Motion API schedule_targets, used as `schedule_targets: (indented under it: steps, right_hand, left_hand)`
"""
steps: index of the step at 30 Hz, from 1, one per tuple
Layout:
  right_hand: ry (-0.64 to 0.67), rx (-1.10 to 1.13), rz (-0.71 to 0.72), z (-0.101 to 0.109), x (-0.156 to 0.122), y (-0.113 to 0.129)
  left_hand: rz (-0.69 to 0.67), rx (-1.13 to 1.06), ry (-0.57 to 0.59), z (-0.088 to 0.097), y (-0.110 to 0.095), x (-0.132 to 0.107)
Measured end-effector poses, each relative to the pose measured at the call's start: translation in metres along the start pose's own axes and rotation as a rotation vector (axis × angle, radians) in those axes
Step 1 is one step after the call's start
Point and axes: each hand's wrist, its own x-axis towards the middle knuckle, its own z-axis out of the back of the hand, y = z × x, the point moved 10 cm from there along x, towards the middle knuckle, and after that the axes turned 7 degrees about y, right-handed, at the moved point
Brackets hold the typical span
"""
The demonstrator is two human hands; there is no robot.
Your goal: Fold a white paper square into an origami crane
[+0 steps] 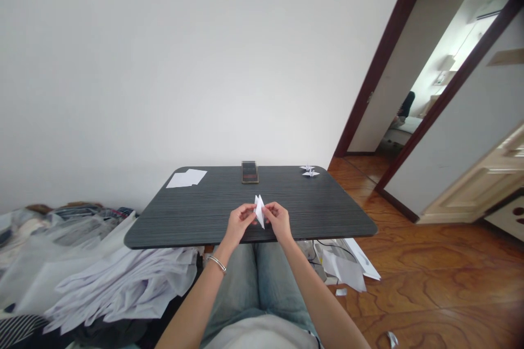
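Observation:
A narrow, pointed piece of folded white paper (260, 211) is held upright just above the near part of the dark table (204, 212). My left hand (240, 223) pinches its left side between thumb and fingers. From the right, my right hand (278, 221) pinches the opposite side the same way. Two points stick up at the top of the paper, and its lower end narrows to a tip. At the table's far right corner sit folded white paper cranes (310, 173). White paper sheets (187, 178) lie at the far left.
A phone on a stand (249, 172) is at the table's back edge, near the wall. Bagged and folded clothes (123, 283) are heaped on the left. Papers and cables (344, 264) lie below the table on the right. Beyond the doorway, a person (405, 106) is partly visible.

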Motion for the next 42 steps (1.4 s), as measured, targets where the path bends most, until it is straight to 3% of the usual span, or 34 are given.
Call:
schedule_targets:
  steps: [6,13,23,29,42]
  right_hand:
    - [0.022,-0.02,0.006,-0.004,0.001,0.002]
    - [0.043,-0.084,0.064,-0.01,-0.003,0.014]
    - [0.106,-0.12,0.038,-0.017,-0.003,0.008]
    - [0.054,-0.187,0.044,-0.012,-0.004,0.002]
    - [0.001,-0.391,0.173,-0.012,-0.012,0.027]
  left_hand:
    - [-0.057,0.063,-0.038,0.002,-0.006,0.001]
    - [-0.141,0.19,-0.175,0.011,-0.009,-0.003]
    - [-0.115,0.262,-0.13,0.009,-0.002,-0.001]
    - [-0.148,0.289,-0.157,0.013,-0.008,0.0]
    - [-0.158,0.306,-0.128,0.005,-0.012,-0.003]
